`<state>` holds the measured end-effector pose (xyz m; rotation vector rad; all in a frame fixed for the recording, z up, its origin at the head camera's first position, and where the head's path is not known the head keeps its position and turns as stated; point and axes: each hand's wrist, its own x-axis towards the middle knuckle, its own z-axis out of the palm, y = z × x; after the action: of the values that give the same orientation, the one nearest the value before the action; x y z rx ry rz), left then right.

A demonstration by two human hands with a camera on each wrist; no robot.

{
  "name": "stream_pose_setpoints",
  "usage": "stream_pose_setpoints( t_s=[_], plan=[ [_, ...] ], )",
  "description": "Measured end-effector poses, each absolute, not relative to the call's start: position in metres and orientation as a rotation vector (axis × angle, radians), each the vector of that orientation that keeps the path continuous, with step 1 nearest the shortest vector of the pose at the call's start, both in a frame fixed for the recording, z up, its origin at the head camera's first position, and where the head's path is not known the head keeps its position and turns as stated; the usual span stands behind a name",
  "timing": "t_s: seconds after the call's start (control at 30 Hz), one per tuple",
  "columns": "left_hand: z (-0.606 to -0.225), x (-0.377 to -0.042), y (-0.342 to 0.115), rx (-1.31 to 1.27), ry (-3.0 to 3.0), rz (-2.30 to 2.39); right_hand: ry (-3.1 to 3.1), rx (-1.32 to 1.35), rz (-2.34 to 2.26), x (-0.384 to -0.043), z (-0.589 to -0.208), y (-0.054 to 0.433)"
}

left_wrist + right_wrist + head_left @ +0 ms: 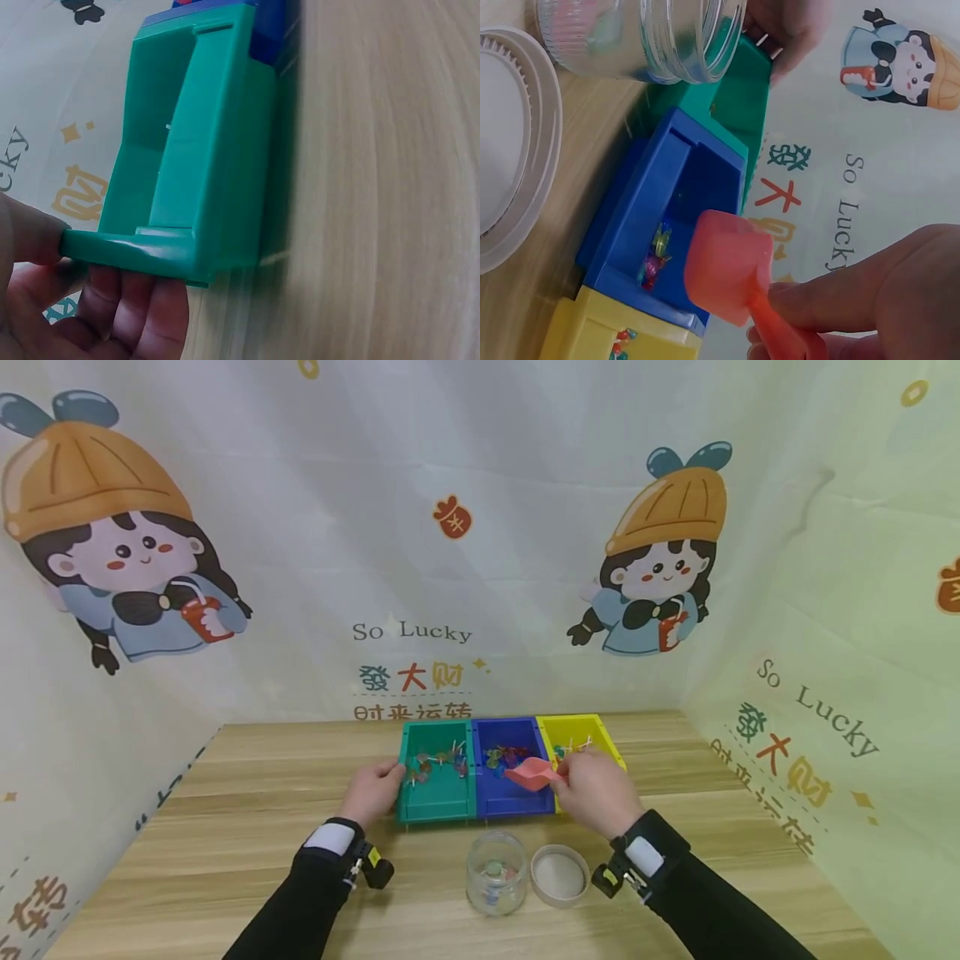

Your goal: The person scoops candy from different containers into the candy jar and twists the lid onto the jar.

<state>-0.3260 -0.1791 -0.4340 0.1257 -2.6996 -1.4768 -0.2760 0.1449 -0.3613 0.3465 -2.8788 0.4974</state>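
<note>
Left hand (372, 792): I am gripping the green bin's (217, 150) left rim, steadying it.
Right hand (596, 792): I am pinching the pink scoop (731, 266) over the blue bin (660, 217), poised above its beads.

A green bin (435, 785), blue bin (510, 777) and yellow bin (581, 735) sit on pale woodgrain table (225, 827), with an orange-pink scoop (528, 773), a clear jar (495, 872) at six o'clock, and black sleeves (300, 902).

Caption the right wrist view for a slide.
Right hand holds a pink scoop over the blue bin of pins.
</note>
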Motion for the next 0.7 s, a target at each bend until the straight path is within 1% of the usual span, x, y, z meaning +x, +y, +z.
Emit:
stream_pose_setpoints(
  t_s=[0.27,0.53,0.7],
  plan=[
    [-0.434,-0.328,-0.181,0.161,-2.682,-1.582,-2.957,0.344,0.499,-0.298,-0.362,0.126],
    [-0.434,-0.328,-0.182,0.158,-2.653,-1.634,-3.078,0.193,0.543,-0.315,-0.356,0.110],
    [-0.433,-0.328,-0.182,0.159,-2.644,-1.651,-3.123,0.139,0.458,-0.324,-0.355,0.102]
  ],
)
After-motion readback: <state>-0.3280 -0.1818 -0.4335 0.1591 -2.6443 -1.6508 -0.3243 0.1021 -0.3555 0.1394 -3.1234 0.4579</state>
